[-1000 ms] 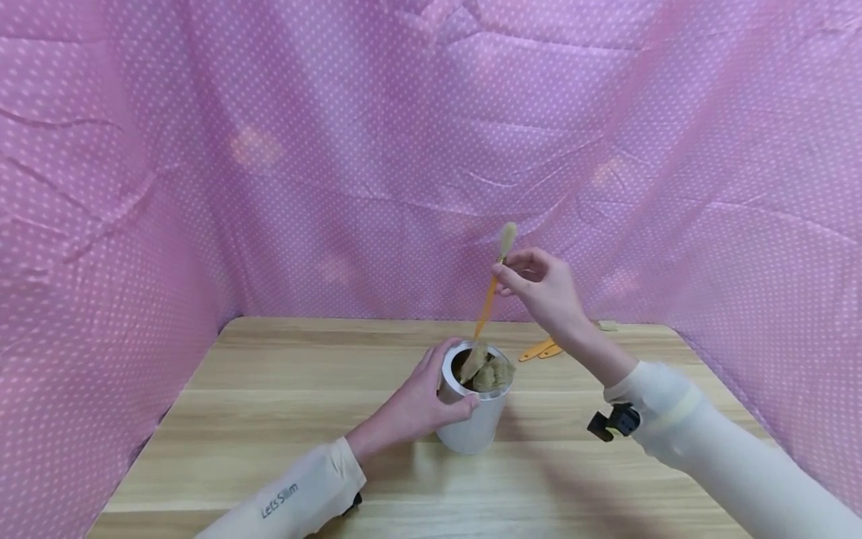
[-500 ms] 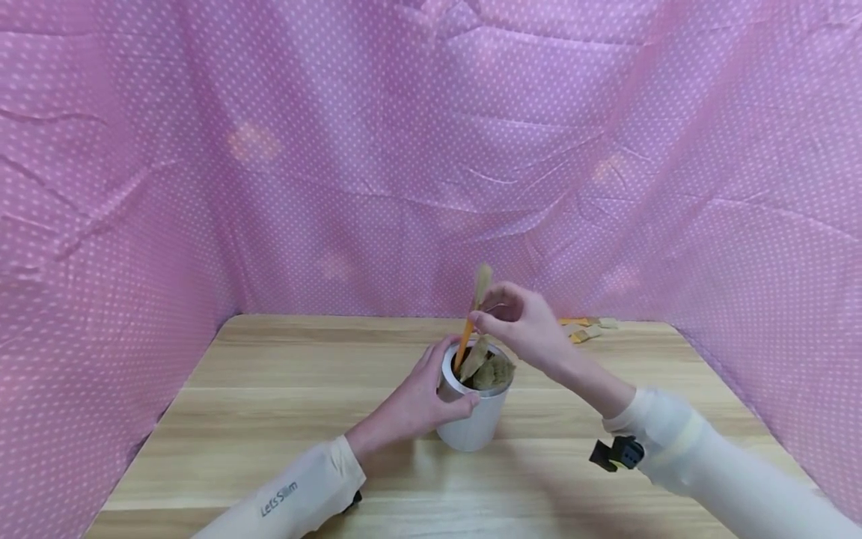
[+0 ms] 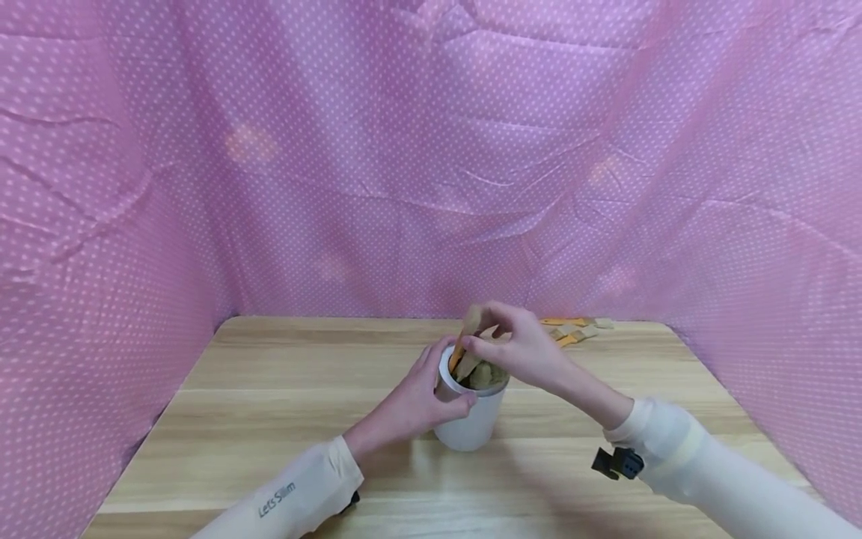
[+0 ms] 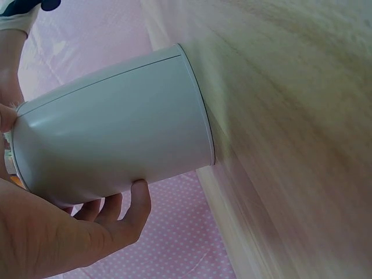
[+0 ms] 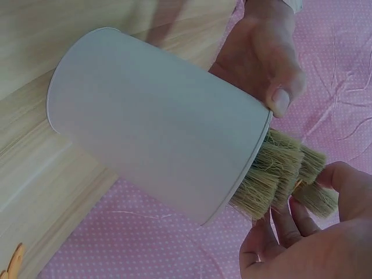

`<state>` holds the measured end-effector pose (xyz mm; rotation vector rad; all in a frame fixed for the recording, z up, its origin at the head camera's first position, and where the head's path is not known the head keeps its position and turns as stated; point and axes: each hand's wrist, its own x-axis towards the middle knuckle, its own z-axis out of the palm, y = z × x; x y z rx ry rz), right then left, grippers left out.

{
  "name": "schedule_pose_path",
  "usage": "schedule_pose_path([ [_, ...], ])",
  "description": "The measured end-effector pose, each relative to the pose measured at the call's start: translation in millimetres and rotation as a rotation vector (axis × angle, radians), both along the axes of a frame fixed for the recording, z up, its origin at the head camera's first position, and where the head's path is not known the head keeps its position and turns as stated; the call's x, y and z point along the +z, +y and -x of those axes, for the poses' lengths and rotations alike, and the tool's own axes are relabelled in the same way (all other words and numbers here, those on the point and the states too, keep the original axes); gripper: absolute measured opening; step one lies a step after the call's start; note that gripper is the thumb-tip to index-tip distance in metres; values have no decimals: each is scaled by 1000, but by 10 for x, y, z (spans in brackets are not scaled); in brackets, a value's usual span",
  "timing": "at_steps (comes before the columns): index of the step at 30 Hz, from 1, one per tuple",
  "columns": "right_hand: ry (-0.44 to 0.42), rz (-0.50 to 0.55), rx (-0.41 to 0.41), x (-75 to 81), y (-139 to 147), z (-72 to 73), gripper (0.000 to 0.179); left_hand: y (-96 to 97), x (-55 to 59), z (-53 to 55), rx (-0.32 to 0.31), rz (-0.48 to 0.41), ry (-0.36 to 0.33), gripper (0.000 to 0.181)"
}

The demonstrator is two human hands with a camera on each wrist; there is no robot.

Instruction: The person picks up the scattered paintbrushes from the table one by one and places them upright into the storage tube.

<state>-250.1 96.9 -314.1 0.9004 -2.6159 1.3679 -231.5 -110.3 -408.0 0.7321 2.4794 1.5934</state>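
brush with slim orange handle and pale tan bristles (image 3: 472, 322) sits right at the right hand's fingertips: right hand (image 3: 517, 346) pinches it, thumb against bent fingers, around where handle meets bristles. long axis steep, bristle end up and leaning a bit right in head view, handle pointing down into mouth of the white cylindrical can (image 3: 467, 430), on its left side. lower handle end hidden inside, can't tell if it touches bottom. key relation, i'd judge: handle axis roughly in line with can's axis, so straight down looks free; neighbouring tan brush bristles packed in the can (image 5: 261, 180) crowd just beside it and could snag. left hand (image 3: 419, 400) grips can near rim, thumb on near side, fingers curled round far side; can upright on pale wooden table (image 3: 303, 389). loose orange-handled flat brushes (image 3: 571, 339) lie on table beyond right hand, nearer right than left, untouched.
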Motion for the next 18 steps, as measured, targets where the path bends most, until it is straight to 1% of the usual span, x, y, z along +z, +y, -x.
schedule_pose_path([
  [2, 8, -8, -1, 3, -10, -13, 13, -2, 0, -4, -1, 0, 0, 88],
  [9, 83, -46, -15, 8, -22, -43, 23, -5, -3, -9, -11, -7, 8, 86],
  [18, 110, -56, 12, 7, 9, -55, 21, -4, -1, -16, -22, -20, 8, 86],
])
